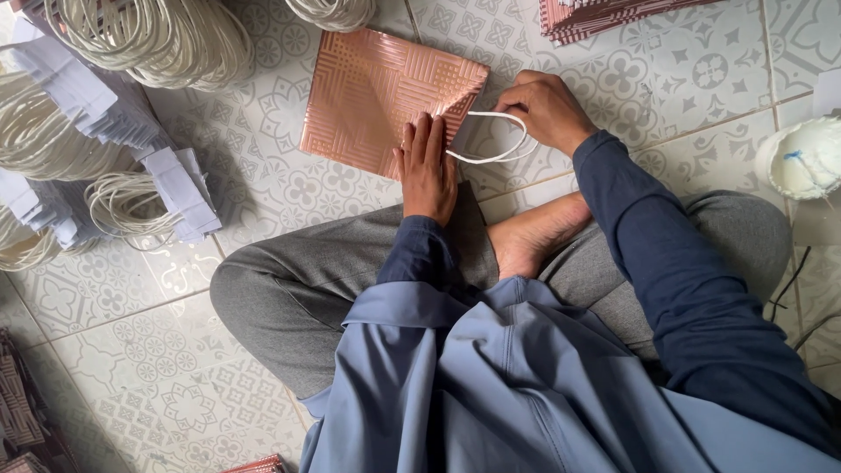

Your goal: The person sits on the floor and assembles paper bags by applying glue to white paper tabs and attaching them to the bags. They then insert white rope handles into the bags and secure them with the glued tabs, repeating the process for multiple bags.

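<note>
Here: left hand, fingers pressed together, flat on pink paper bag; right hand pinching white cord handle at bag's edge.

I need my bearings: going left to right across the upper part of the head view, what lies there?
Coils of white cord handles → flat copper-pink patterned paper bag → left hand pressing its edge → white cord loop → right hand → white round container.
</note>
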